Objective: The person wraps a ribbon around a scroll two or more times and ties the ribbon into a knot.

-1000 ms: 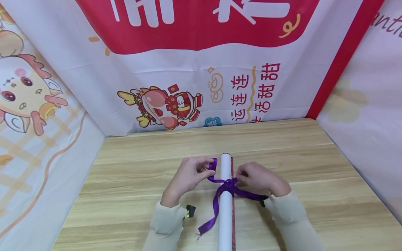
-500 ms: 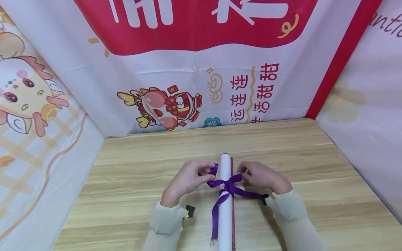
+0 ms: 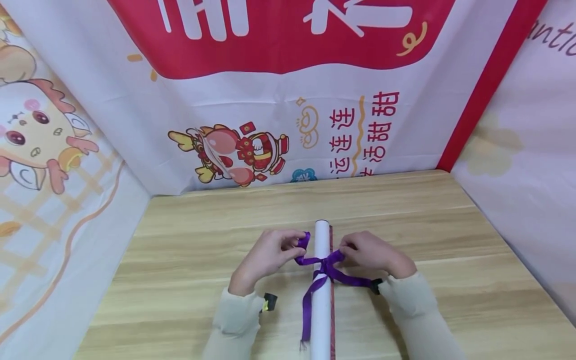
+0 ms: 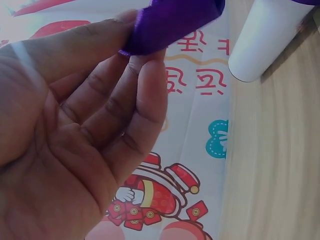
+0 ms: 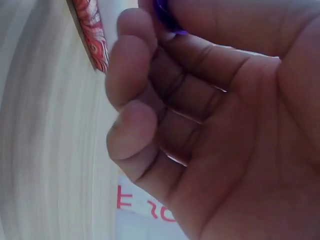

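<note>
A white roll (image 3: 321, 315) lies lengthwise on the table, with a purple ribbon (image 3: 327, 267) knotted around it. My left hand (image 3: 270, 254), just left of the roll, pinches a loop of the ribbon between thumb and fingers; the left wrist view shows the folded purple band (image 4: 172, 25) in that pinch. On the other side, my right hand (image 3: 375, 254) pinches another part of the ribbon near the knot. Mostly hidden by the thumb, a sliver of purple ribbon (image 5: 167, 17) shows in the right wrist view. One ribbon tail hangs down along the roll's left side, the other runs toward the right cuff.
Along the roll's right side runs a red patterned edge (image 3: 333, 320). The wooden table (image 3: 180, 280) meets a printed white cloth (image 3: 270, 90) at the back, with more cloth at both sides. Small dark pieces (image 3: 270, 302) sit at the cuffs.
The left ribbon tail has swung from slanting outward to hanging nearly straight beside the roll. The right-hand part of the ribbon has been drawn out into a larger loop. Both hands have barely shifted.
</note>
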### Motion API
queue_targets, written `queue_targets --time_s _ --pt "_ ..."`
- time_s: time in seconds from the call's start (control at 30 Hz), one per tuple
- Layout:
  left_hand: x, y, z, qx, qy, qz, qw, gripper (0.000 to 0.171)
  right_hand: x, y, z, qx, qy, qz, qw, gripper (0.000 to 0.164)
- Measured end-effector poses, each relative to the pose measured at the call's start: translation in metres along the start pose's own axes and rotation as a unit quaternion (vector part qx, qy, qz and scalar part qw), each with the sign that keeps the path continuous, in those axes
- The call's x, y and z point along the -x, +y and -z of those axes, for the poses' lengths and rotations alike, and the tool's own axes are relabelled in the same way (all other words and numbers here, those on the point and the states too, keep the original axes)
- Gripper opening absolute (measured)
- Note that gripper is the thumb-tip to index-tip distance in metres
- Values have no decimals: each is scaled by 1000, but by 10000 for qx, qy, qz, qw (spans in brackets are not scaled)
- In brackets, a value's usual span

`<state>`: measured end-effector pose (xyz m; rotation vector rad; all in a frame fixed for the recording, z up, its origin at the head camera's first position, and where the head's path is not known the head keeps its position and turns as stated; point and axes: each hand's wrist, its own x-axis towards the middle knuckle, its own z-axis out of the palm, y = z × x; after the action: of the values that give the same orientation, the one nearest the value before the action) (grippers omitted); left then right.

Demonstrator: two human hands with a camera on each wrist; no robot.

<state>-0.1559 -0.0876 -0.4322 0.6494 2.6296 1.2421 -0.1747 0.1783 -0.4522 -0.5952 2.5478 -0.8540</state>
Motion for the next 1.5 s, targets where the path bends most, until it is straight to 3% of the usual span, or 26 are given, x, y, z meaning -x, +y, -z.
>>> queue_targets --time_s 0.23,0.43,0.6,0.83,1.0,1.13,1.37,1.5 --pt "11 -27 0 623 -328 -108 9975 37 2 6 8 -88 22 -73 9999 25" --pt "29 -57 1 1609 -776 127 9838 48 3 11 8 -208 -193 -237 9993 30" --pt "40 -72 2 1743 -1051 188 9789 47 4 21 7 -557 -410 -621 9957 32" --pt "50 -81 4 2147 -1104 545 9689 49 5 29 7 -795 -673 -793 9914 30" --pt "57 -86 6 2777 -1064 879 9507 54 4 34 7 -757 -741 -720 9918 30" --pt "61 -88 7 3023 -1122 1005 9412 54 3 37 6 -768 -773 -774 9910 29" --pt "64 -88 7 3107 -1243 995 9371 52 2 40 5 -719 -801 -855 9905 29" --pt "65 -88 7 3036 -1240 940 9400 52 2 40 4 -654 -783 -926 9905 28"
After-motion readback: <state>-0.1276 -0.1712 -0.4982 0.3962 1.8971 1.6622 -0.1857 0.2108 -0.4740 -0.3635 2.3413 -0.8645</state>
